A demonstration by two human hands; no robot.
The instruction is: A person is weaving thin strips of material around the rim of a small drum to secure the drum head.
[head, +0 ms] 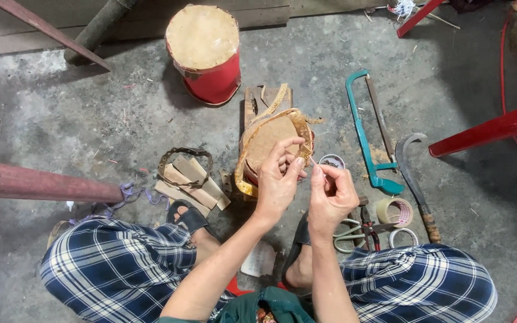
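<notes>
Grey concrete floor [91, 119] lies under a squatting person. Both forearms reach forward; the left hand [277, 179] and right hand [330, 194] meet fingertip to fingertip, pinching something too small to tell, just above the small unfinished skin-topped drum [270, 140].

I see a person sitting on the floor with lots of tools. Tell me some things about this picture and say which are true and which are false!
1. The teal-framed hacksaw lies on the grey concrete floor. True.
2. The red drum with a tan top is tipped on its side. False: it stands upright.
3. Both hands are held close together above the small drum ringed with tan strips. True: the left hand and right hand nearly meet.
4. The roll of clear tape is in the right hand. False: it lies on the floor.
5. The curved sickle with a wooden handle rests beside the hacksaw. True.
</notes>
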